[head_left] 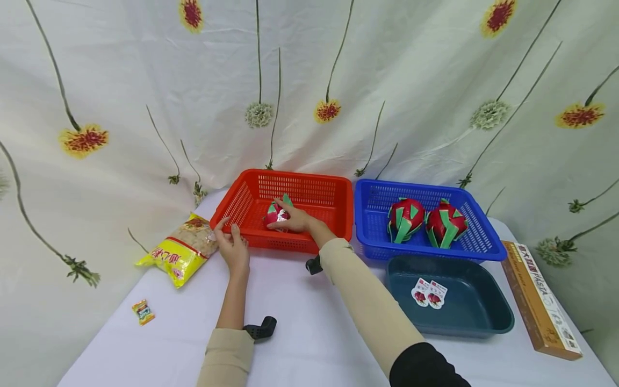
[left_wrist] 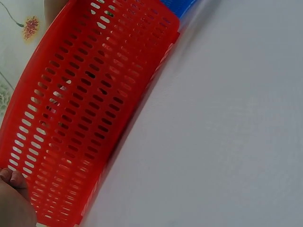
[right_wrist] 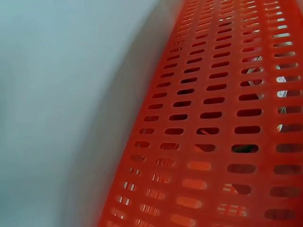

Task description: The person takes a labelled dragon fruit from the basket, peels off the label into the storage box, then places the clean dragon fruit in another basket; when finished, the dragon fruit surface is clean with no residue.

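Note:
In the head view, a red plastic basket (head_left: 333,215) with slotted walls stands at the back centre. Inside it is a red dragon fruit model (head_left: 270,213) with green leaves and a whitish tag (head_left: 282,215) at its front. My right hand (head_left: 296,219) reaches over the basket's front rim and holds the dragon fruit, thumb and forefinger spread about the tag. At the front left corner, my left hand (head_left: 234,250) grips the red rim; its curled fingers (left_wrist: 15,179) show in the left wrist view. Through the slots in the right wrist view, only bits of the contents show.
A blue basket (head_left: 369,236) with two more dragon fruit models (head_left: 405,219) adjoins on the right. Before it sits a dark green tray (head_left: 469,317) with two tags (head_left: 428,293). A pasta box (head_left: 541,301) lies far right; a yellow snack bag (head_left: 179,250) and small packet (head_left: 143,312) lie left.

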### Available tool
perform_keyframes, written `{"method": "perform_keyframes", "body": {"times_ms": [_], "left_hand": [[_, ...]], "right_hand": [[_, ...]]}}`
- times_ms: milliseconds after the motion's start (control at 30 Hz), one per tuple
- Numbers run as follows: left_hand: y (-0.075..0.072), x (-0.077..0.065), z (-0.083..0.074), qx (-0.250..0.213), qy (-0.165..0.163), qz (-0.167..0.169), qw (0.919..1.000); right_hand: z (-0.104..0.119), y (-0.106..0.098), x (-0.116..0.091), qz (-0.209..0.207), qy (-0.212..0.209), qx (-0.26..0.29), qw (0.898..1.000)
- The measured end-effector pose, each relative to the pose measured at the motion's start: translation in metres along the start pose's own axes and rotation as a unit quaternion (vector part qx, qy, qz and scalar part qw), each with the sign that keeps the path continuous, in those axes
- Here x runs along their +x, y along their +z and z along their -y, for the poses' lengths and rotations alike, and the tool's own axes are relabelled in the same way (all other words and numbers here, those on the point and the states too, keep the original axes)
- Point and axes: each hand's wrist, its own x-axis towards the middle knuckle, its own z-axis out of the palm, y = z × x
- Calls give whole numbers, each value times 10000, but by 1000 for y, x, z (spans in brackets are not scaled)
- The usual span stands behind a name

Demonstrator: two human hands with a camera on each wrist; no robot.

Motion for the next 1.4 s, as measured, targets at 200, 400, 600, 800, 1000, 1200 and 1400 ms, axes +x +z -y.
{"method": "perform_keyframes", "body": {"times_ms": [200,400,600,800,1000,1200,1400], "left_hand": [[3,-6,4,28,-56,32,10000],[6,-6,7,-22,78,72,9999],[4,0,5,-178,70,31,9998],[2,4,2,-298,-35,-45,9995],[2,14,23,-401,59,-179,9990],[4,20,28,-497,119,-213,9985],[4,18,31,-494,-81,-183,9986]], "right_hand": [[-9,-3,-6,-284,-27,101,9995],[-6,-19,-19,-765,-368,424,9955],[19,-54,-54,-934,-938,549,9897],[41,-76,-122,-823,-1895,-71,9784],[23,-72,-199,-200,-2116,-460,9761],[-14,-49,-249,519,-1620,-588,9837],[-43,-26,-261,906,-1148,-621,9873]]}}
